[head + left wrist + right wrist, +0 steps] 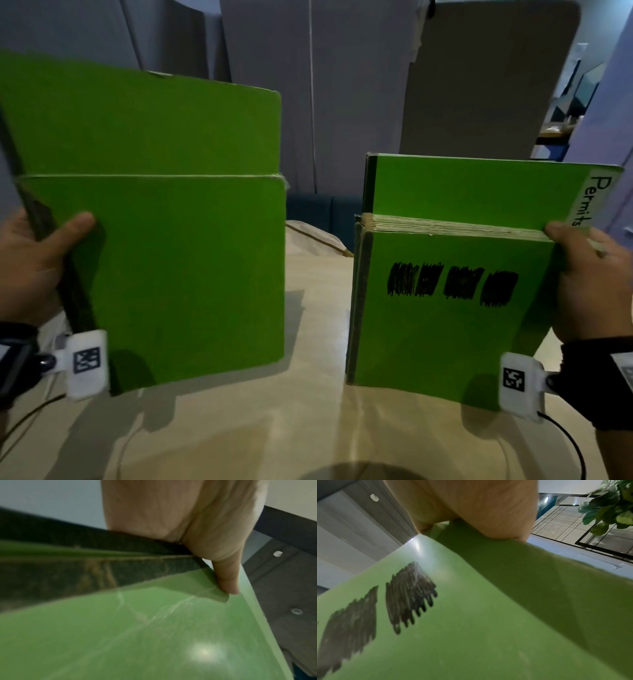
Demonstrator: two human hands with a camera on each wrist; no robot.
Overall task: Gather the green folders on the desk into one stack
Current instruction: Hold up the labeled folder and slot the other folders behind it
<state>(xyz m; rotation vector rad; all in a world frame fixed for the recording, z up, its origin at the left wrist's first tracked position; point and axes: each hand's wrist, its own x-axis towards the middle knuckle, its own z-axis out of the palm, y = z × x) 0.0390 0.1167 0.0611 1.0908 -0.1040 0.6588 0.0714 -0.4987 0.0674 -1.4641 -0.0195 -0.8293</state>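
Observation:
My left hand (41, 253) grips two plain green folders by their dark spine side, thumb across the front one (185, 274); the taller rear one (144, 123) stands behind it. Both are lifted upright above the desk. In the left wrist view the thumb (226, 580) presses the green cover (137, 635). My right hand (589, 284) holds two more green folders upright at their right edge: a front one with black scribbles (445, 318) and a rear one with a white "Permits" label (479, 188). The scribbled cover (471, 615) fills the right wrist view under the palm (479, 507).
A beige desk (315, 411) lies below the folders, with cables trailing from both wrist cameras. Grey partition panels (342, 102) stand behind the desk. A potted plant (611, 507) and a chart show in the right wrist view.

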